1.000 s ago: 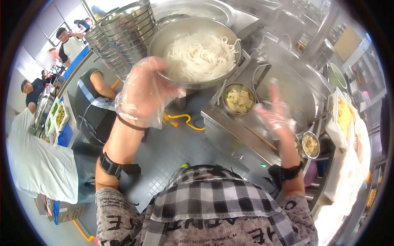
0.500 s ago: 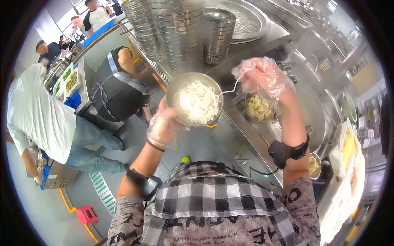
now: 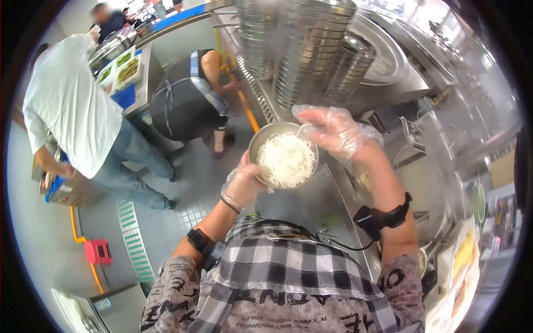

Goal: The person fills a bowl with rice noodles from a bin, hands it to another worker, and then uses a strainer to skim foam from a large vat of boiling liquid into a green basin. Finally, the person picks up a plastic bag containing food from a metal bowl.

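A round metal bowl point(image 3: 254, 149) filled with white noodles point(image 3: 286, 160) is held up in front of me. My left hand point(image 3: 244, 183), in a clear plastic glove, grips its lower left side, thumb over the rim. Also gloved, my right hand point(image 3: 336, 130) hovers at the bowl's upper right rim with its fingers stretched out and apart. A thin noodle strand stands up by those fingertips; whether it touches them is hard to see. Behind my right forearm, a container of pale food point(image 3: 364, 181) is mostly hidden.
Tall stacks of metal bowls point(image 3: 308, 55) stand on the steel counter point(image 3: 383, 91) beyond my hands. One person in a dark apron point(image 3: 180, 105) bends down ahead; another in a white shirt point(image 3: 78, 94) stands left. White trays of food point(image 3: 461, 261) sit at right.
My right hand has come down and left to the bowl's rim, and the long strand stretched from the noodles has shortened. The bowl appears further right and lower as the view has shifted.
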Demonstrator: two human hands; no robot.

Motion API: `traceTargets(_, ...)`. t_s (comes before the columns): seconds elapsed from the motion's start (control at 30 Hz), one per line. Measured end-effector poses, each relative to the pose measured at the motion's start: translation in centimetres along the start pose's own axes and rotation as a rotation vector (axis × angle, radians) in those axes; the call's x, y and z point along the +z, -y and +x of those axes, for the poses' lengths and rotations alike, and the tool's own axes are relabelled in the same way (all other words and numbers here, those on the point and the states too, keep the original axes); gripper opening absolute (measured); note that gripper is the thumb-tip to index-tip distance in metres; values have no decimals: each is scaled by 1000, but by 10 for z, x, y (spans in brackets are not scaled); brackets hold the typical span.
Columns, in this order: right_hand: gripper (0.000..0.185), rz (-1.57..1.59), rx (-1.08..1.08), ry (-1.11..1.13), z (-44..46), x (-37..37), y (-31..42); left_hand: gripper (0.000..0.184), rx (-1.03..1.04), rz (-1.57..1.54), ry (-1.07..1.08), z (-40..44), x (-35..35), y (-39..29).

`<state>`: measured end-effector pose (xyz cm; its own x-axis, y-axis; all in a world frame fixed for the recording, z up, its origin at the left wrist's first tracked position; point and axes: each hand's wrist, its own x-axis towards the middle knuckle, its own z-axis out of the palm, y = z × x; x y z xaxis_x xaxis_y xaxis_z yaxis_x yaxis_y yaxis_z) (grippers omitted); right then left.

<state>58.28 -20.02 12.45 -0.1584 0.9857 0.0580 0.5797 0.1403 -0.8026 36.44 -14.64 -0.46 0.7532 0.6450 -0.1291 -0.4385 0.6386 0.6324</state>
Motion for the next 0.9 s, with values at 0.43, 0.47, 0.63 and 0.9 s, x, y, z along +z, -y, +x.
traceTargets(0.43, 26, -466, -84, 143, 66, 130, 12, 74, -23, -66, -310, -53, -104, -20)
traceTargets(0.47, 28, -425, 59, 268, 82, 125, 28, 74, -25, -71, -308, -52, -114, -26)
traceTargets(0.63, 34, 7, -13, 65, 173, 139, 28, 73, -40, -19, -317, -40, -163, -84)
traceTargets(0.9, 71, 470, 237, 100, 269, 190, -78, 69, 66, -9, -322, -12, -212, -203)
